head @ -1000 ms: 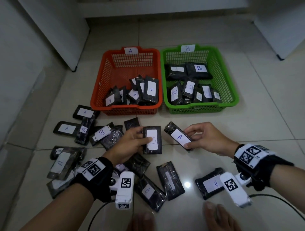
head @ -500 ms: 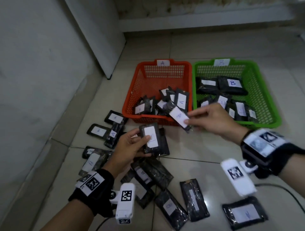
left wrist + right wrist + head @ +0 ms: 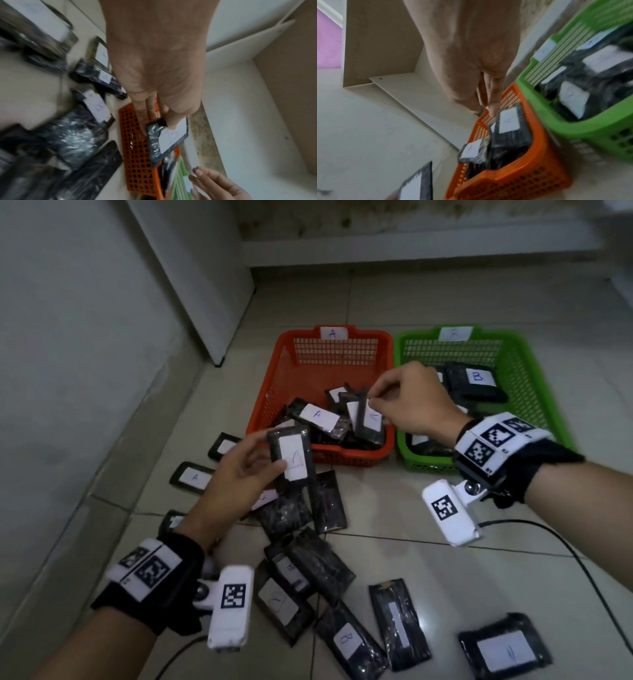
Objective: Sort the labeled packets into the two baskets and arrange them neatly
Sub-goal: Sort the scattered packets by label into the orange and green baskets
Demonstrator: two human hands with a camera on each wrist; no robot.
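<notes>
My left hand (image 3: 274,453) grips a black packet (image 3: 291,457) with a white "A" label, just in front of the orange basket (image 3: 342,455). In the left wrist view the thumb presses that packet (image 3: 169,138) over the basket's mesh wall (image 3: 135,155). My right hand (image 3: 372,402) reaches into the orange basket and pinches the top edge of an upright "A" packet (image 3: 371,419) among several others. The right wrist view shows the fingertips (image 3: 493,113) at that packet (image 3: 509,121). The green basket (image 3: 428,463), tagged B, holds several packets (image 3: 476,381).
Several loose packets lie on the tiled floor: an "A" one (image 3: 195,477) at the left, a "B" one (image 3: 346,642) near me, another (image 3: 507,648) at the bottom right. A wall and a white panel (image 3: 205,285) close the left side. A black cable (image 3: 565,546) trails by my right wrist.
Both hands moved forward from the floor pile to the baskets. The right hand carried its "A" packet into the orange basket. The left hand lifted its packet up to the basket's front.
</notes>
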